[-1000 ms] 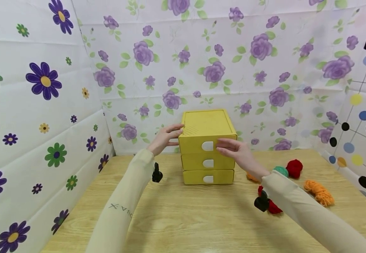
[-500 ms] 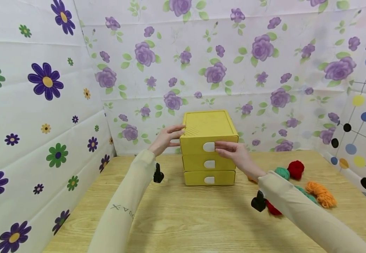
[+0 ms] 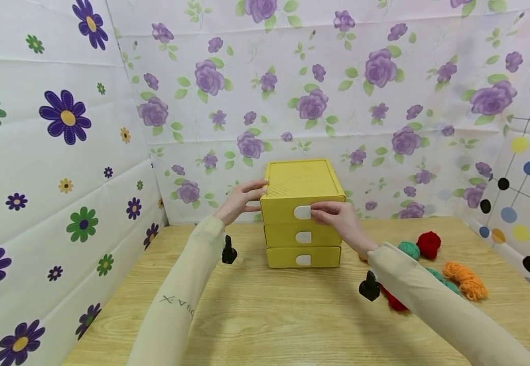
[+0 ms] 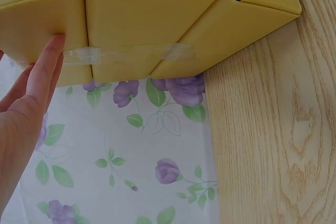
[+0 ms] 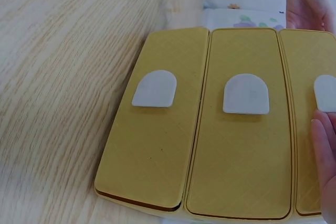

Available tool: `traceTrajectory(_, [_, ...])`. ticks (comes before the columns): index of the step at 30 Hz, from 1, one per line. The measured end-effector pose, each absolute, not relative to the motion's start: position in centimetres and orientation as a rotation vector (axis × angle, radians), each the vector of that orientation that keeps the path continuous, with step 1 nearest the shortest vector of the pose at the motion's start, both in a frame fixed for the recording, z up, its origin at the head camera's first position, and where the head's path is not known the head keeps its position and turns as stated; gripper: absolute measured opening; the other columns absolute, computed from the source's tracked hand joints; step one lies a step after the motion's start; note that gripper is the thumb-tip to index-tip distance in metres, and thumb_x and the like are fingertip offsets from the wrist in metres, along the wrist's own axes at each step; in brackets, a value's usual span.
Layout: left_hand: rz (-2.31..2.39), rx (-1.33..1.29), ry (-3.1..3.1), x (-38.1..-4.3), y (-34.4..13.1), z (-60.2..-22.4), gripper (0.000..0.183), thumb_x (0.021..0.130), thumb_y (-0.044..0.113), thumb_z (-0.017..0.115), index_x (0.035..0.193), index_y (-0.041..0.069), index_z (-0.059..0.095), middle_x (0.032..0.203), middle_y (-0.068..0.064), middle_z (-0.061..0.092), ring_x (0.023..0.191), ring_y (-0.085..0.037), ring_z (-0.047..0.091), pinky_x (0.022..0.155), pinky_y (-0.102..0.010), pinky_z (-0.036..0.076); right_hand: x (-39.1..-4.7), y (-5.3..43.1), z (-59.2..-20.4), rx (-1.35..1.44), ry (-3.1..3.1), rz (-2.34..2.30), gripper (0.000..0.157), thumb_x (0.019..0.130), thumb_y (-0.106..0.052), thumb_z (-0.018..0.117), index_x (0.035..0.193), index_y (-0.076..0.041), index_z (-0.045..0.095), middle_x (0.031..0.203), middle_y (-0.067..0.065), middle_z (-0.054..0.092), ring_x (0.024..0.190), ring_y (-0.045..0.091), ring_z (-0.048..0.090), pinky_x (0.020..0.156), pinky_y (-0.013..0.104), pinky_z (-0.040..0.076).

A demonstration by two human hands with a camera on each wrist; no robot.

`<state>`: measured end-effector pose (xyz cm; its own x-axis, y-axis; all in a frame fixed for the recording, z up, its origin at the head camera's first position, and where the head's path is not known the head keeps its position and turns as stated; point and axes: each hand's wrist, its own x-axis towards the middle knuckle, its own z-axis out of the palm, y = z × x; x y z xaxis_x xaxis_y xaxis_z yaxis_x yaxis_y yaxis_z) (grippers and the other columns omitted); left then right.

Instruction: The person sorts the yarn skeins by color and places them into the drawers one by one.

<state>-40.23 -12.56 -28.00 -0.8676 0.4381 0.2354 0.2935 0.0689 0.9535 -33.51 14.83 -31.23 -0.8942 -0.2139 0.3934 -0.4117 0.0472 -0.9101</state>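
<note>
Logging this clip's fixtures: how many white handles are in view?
3, on the front of the yellow unit, one above another: top handle, with the right hand at its edge; middle handle; bottom handle. Its back is hidden.

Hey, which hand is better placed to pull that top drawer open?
The right hand, likely: its fingertips meet the edge of the white handle on the top drawer. The left hand rests against the side of the yellow cabinet, so it seems better suited to steadying.
</note>
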Motion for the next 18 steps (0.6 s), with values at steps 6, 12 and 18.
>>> traceTrajectory(6, [1.922, 0.766, 2.216, -40.16, -12.59, -27.83, 0.040, 0.094, 0.020, 0.053, 0.132, 0.011, 0.048, 0.131, -0.004, 0.041, 0.112, -0.022, 0.045, 0.081, -0.040, 0.046, -33.63, 14.70, -30.98, 0.671, -2.133, 1.929, 0.021, 0.086, 0.003, 0.059, 0.105, 0.013, 0.061, 0.096, 0.025, 0.061, 0.085, 0.032, 0.061, 0.073, 0.037, 0.050])
traceTrajectory(12, [1.925, 0.760, 2.200, -40.05, -12.57, -27.76, 0.041, 0.094, 0.019, 0.053, 0.133, 0.010, 0.047, 0.131, -0.005, 0.041, 0.113, -0.022, 0.045, 0.081, -0.040, 0.046, -33.61, 14.76, -30.95, 0.695, -2.134, 1.912, 0.020, 0.086, 0.005, 0.058, 0.103, 0.015, 0.061, 0.095, 0.025, 0.062, 0.083, 0.029, 0.063, 0.071, 0.036, 0.050])
traceTrajectory(18, [1.933, 0.761, 2.193, -40.03, -12.62, -27.85, 0.041, 0.094, 0.018, 0.053, 0.133, 0.009, 0.046, 0.132, -0.005, 0.041, 0.113, -0.022, 0.045, 0.081, -0.040, 0.046, -33.50, 14.84, -30.94, 0.706, -2.147, 1.918, 0.020, 0.086, 0.004, 0.058, 0.103, 0.015, 0.061, 0.096, 0.026, 0.061, 0.083, 0.029, 0.063, 0.071, 0.036, 0.050])
